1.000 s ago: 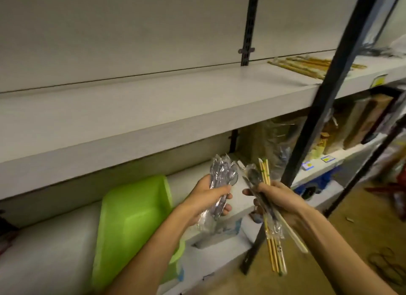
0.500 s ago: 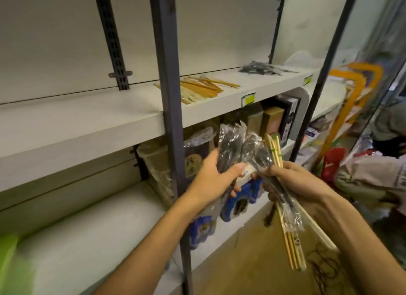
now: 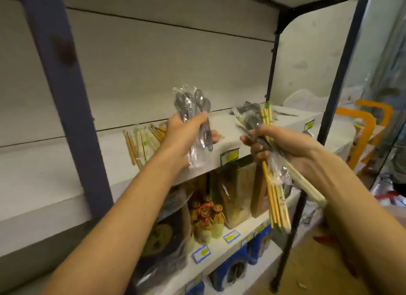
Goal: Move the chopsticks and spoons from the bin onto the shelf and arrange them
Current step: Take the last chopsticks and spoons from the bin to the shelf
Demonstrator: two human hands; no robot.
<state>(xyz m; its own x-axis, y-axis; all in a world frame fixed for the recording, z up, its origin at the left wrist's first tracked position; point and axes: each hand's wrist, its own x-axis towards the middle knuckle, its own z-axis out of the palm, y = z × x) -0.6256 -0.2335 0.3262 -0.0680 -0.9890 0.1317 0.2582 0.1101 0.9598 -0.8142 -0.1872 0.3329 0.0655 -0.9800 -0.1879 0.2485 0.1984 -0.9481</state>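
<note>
The left hand [image 3: 186, 138] is raised in front of the white shelf [image 3: 55, 173], its fingers [image 3: 214, 136] clenched around a clear plastic packet of metal spoons [image 3: 193, 110]. The spoon bowls stick up above the hand, and the empty end of the wrapper hangs below the palm, over the shelf's front edge.

The right hand [image 3: 283, 147] is just beside it, at about the same height, with fingers [image 3: 252, 140] grasping a mixed bundle: yellow chopsticks [image 3: 275, 198] that run upright through the fist, a paler pair of chopsticks [image 3: 307, 184] angled down to the right, and another wrapped spoon [image 3: 251, 121] whose bowl shows above the thumb. The two hands are apart and do not touch.

On the shelf behind the left hand lies a loose row of wooden chopsticks [image 3: 140, 143], fanned out with their ends near the front edge. Further right on the same shelf, behind the right hand's bundle, rests a dark pile of wrapped cutlery [image 3: 248, 107], too blurred to tell apart. Yellow price tags [image 3: 229, 156] sit on the shelf edge.

A blue-grey upright post [image 3: 66, 96] crosses the left of the view. The shelf below carries small brown bottles [image 3: 206, 217] and bagged goods [image 3: 235, 191]
</note>
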